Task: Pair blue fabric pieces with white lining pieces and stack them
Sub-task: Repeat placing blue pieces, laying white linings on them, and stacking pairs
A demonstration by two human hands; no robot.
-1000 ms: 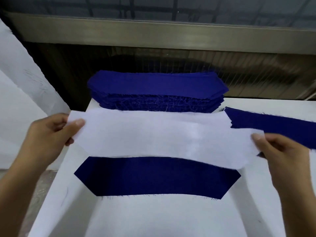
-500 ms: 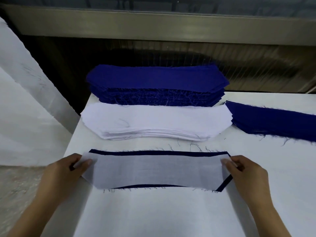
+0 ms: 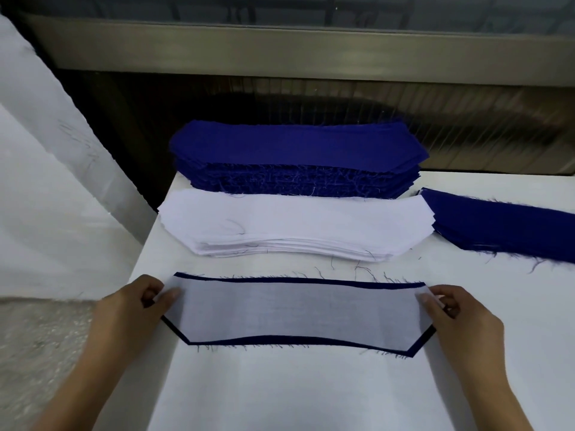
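Note:
A white lining piece [image 3: 298, 312] lies flat on a blue fabric piece [image 3: 298, 340], whose dark edge shows all around it. My left hand [image 3: 133, 309] pinches the lining's left end between thumb and fingers. At the right end, my right hand [image 3: 460, 318] pinches the lining the same way. Behind them sits a stack of white lining pieces [image 3: 295, 225], and behind that a tall stack of blue pieces [image 3: 295, 150].
The work lies on a white table [image 3: 295, 393] whose left edge drops off near my left wrist. A lower pile of blue pieces [image 3: 510, 225] lies at the right. White sheeting [image 3: 46, 188] hangs at the left, and a dark wall stands behind the stacks.
The lining was held in the air above the blue piece; it has come down flat onto it. Both hands have since slid it into line, still pinching its ends.

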